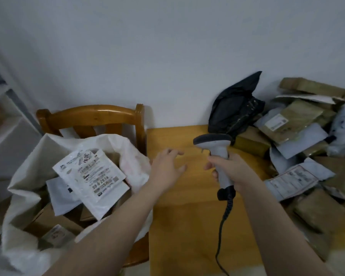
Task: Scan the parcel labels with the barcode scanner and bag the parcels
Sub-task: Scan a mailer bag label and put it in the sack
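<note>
Grey barcode scanner (217,150) upright — white labelled parcel (90,172) face-up in open white bag (28,176) — brown parcel heap (299,120) at right.

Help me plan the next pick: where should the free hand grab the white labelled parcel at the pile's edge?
Probably pinch the white labelled parcel by its left edge, coming from the left with the left hand: it lies flat, that edge facing bare table.

free: bare table (179,226) centre strip | left: open white sack (24,170) on chair (92,114) | right: parcel heap (299,126) | rear: black bag (233,108)
</note>
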